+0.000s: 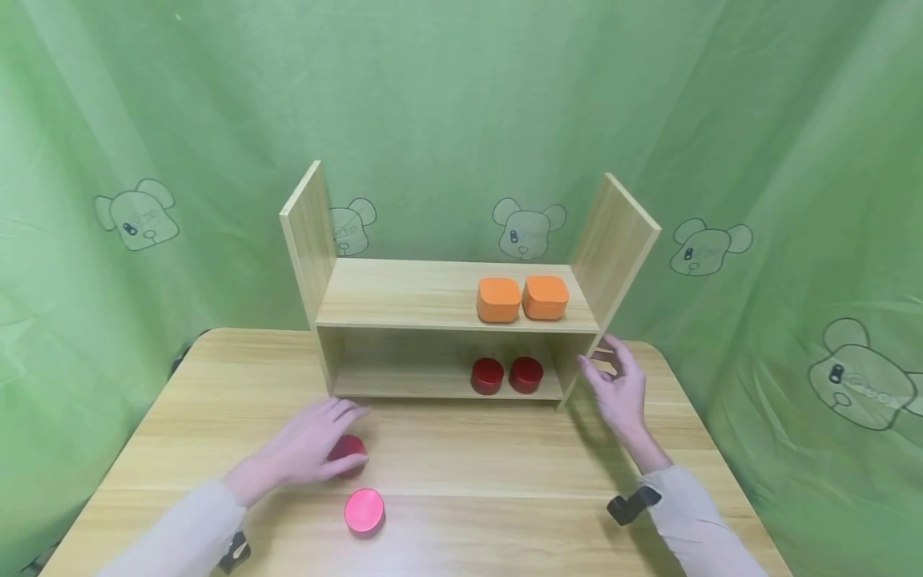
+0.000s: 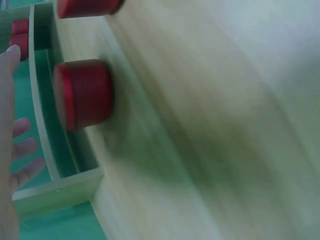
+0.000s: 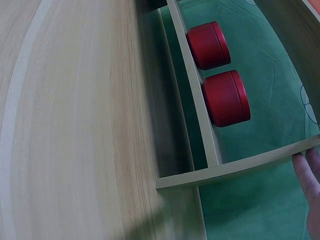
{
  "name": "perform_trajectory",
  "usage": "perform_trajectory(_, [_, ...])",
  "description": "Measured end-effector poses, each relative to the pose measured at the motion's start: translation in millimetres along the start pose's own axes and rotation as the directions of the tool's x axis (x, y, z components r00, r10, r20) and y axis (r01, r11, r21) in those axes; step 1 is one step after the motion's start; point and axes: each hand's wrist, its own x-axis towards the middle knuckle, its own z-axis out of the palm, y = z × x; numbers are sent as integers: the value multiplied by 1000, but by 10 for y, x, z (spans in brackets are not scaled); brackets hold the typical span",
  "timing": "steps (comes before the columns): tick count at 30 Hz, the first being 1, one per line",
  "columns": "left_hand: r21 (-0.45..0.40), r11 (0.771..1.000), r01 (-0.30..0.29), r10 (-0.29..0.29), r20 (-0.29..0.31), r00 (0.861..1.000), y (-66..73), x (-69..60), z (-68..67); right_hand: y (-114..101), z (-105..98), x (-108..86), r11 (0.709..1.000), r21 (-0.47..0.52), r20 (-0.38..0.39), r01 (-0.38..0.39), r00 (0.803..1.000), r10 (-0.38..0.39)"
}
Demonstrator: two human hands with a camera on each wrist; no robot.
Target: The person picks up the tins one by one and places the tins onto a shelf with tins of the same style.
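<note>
My left hand (image 1: 306,445) reaches over a round red tin (image 1: 349,449) on the table, thumb and fingers spread to either side of it. In the left wrist view the fingers stand apart from that tin (image 2: 87,95). Closer to me sits a second round tin (image 1: 364,511), its lid bright pinkish red. Beside the right side panel of a wooden two-tier shelf (image 1: 397,292) is my right hand (image 1: 620,393), fingers loosely bent. Its fingertips (image 3: 301,162) appear to touch that panel's outer face.
Two round red tins (image 1: 487,377) stand on the shelf's lower board, toward the right. Above them, two orange rounded-square boxes (image 1: 498,300) sit on the upper board. Green curtain (image 1: 447,120) hangs behind the wooden table (image 1: 490,473).
</note>
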Motion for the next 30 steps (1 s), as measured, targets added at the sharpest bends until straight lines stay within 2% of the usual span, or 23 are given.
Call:
perform_trajectory(7, [-8, 999, 42, -41, 23, 999, -16, -167, 85, -4, 2, 1, 1000, -1, 8, 7, 1000, -7])
perform_trajectory(12, [-22, 998, 52, -52, 3, 999, -25, -239, 132, 0, 5, 3, 1000, -8, 4, 5, 1000, -5])
perform_trajectory(19, [-7, 999, 35, -35, -22, 999, -41, -325, 205, 3, 5, 6, 1000, -8, 0, 7, 1000, -7])
perform_trajectory(30, [-19, 999, 47, -47, -11, 999, -20, -395, 277, 25, 3, 0, 1000, -7, -8, 2, 1000, -2])
